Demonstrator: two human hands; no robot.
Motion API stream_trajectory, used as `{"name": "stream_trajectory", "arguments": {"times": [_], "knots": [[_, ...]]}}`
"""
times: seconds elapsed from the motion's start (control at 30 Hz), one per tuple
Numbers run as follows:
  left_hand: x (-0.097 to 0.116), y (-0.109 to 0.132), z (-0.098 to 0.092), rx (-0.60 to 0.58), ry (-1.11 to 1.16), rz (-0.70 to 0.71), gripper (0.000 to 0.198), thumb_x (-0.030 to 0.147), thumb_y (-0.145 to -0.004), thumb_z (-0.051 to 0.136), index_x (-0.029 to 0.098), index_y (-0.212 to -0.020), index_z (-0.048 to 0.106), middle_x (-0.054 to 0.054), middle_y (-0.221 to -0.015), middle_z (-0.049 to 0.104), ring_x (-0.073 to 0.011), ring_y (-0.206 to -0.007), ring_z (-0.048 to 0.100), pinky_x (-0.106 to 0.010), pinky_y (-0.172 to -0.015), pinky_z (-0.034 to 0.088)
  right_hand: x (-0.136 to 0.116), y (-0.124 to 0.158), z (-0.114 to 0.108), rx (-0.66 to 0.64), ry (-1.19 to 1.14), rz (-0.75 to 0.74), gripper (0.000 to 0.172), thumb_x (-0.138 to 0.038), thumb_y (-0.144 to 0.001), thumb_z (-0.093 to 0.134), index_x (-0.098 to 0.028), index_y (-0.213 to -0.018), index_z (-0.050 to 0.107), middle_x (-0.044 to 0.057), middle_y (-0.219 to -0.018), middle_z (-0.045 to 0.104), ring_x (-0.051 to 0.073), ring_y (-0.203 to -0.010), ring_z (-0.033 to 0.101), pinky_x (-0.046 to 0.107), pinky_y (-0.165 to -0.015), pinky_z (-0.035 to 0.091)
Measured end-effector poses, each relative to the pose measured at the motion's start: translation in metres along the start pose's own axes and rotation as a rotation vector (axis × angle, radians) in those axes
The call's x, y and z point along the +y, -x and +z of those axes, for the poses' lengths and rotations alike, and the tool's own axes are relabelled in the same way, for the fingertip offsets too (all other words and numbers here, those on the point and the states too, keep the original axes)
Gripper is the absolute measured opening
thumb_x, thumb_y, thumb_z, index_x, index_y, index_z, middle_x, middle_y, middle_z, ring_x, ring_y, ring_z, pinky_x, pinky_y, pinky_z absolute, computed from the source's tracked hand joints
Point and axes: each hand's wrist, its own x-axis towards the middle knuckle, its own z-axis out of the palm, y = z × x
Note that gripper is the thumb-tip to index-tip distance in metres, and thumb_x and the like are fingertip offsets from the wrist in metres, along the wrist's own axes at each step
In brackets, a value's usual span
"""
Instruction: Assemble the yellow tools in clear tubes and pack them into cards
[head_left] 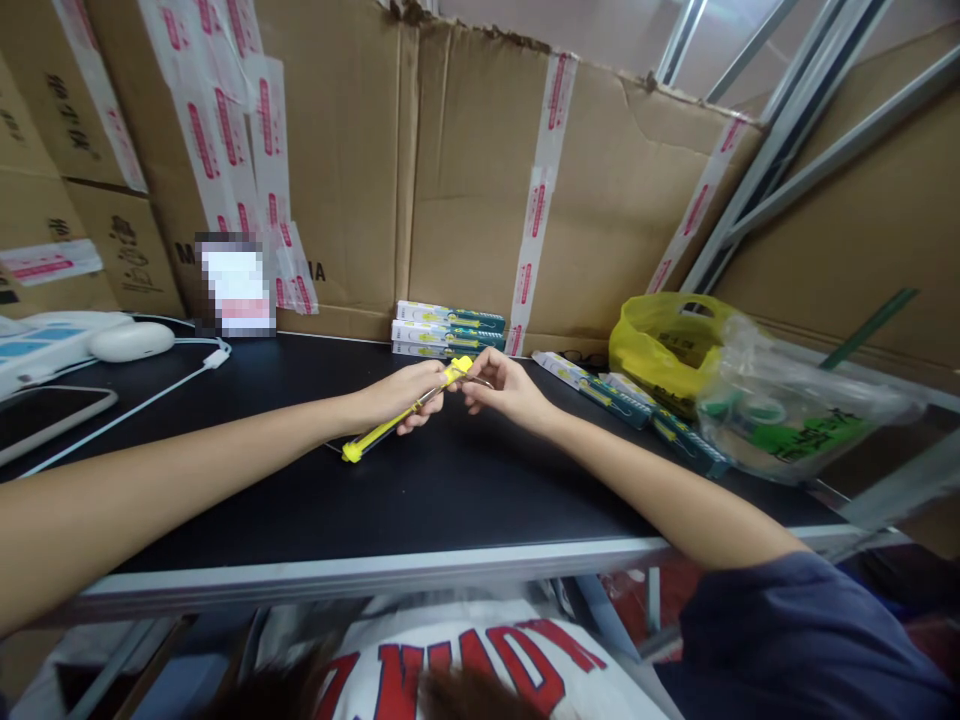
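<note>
A slim yellow tool (379, 435) with a thin metal rod along it slants over the black tabletop, its lower end toward me on the left. My left hand (405, 393) is closed around its upper part. At the tool's yellow top end, my right hand (511, 390) is closed, fingertips pinched on a thin metal piece (478, 381) that looks like a wire. Fingers partly hide where this piece meets the tool. Just behind my hands lies a stack of slim white and green boxes (448, 325) with pictures of a yellow tool.
More such boxes (600, 388) lie at the right, by a yellow plastic bag (664, 345) and a clear bag (787, 425). At the left are a blurred-out phone screen (238, 288), a white case (131, 341), a cable and another phone (52, 415). Cardboard (465, 180) walls the back.
</note>
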Motion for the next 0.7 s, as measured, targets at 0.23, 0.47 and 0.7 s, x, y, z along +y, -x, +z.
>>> {"name": "stream_trajectory", "arguments": {"times": [0.23, 0.47, 0.7], "knots": [[0.0010, 0.0067, -0.0076, 0.032, -0.390, 0.109, 0.037, 0.055, -0.093, 0.036, 0.024, -0.111, 0.045, 0.007, -0.058, 0.046, -0.0068, -0.034, 0.041, -0.017, -0.034, 0.031, 0.0000, 0.0004, -0.0034, -0.065, -0.020, 0.017, 0.044, -0.034, -0.073, 0.076, -0.022, -0.096, 0.040, -0.004, -0.084, 0.061, 0.009, -0.067, 0.062, 0.025, -0.062, 0.053], [-0.0019, 0.0053, -0.0108, 0.117, -0.907, 0.282, 0.031, 0.049, -0.093, 0.040, 0.021, -0.096, 0.053, -0.001, -0.072, 0.057, -0.0174, -0.067, 0.057, -0.024, -0.063, 0.037, 0.0009, -0.0004, -0.0064, -0.068, 0.159, 0.007, 0.035, -0.033, -0.072, 0.076, -0.016, -0.096, 0.058, 0.001, -0.088, 0.065, 0.012, -0.078, 0.062, 0.030, -0.080, 0.051], [-0.0044, 0.0059, -0.0108, 0.100, -1.108, 0.260, 0.032, 0.049, -0.096, 0.031, 0.021, -0.095, 0.048, -0.005, -0.077, 0.061, -0.0215, -0.071, 0.060, -0.025, -0.061, 0.033, -0.0029, 0.0050, -0.0054, -0.055, 0.371, -0.147, 0.036, -0.036, -0.074, 0.074, -0.015, -0.100, 0.062, 0.004, -0.095, 0.066, 0.016, -0.084, 0.063, 0.033, -0.082, 0.051]]}}
